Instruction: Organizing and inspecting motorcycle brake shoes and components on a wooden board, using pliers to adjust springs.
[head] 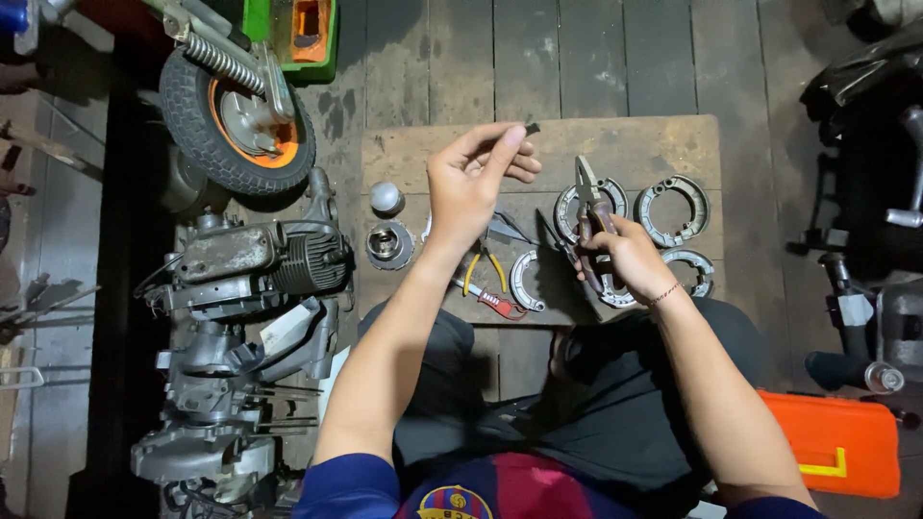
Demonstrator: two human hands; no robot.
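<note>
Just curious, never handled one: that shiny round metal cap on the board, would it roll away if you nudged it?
The metal cap looks domed and smooth, so it would probably roll or skid on the wooden board. Its polished surface may be slippery. Being small but apparently metal, it is likely stiff and fairly heavy for its size.

The person wears a blue short-sleeved shirt with red stripes, dark trousers, and a thin wrist bracelet (664, 294).

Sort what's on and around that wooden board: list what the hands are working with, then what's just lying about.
In hand:
- left hand pinching a small dark metal piece
- right hand gripping dark-handled pliers

Lying about:
- grey curved brake shoes
- yellow-handled pliers
- red-handled tool
- round silver cap
- grey engine block
- small orange-rimmed wheel
- orange plastic case
</note>
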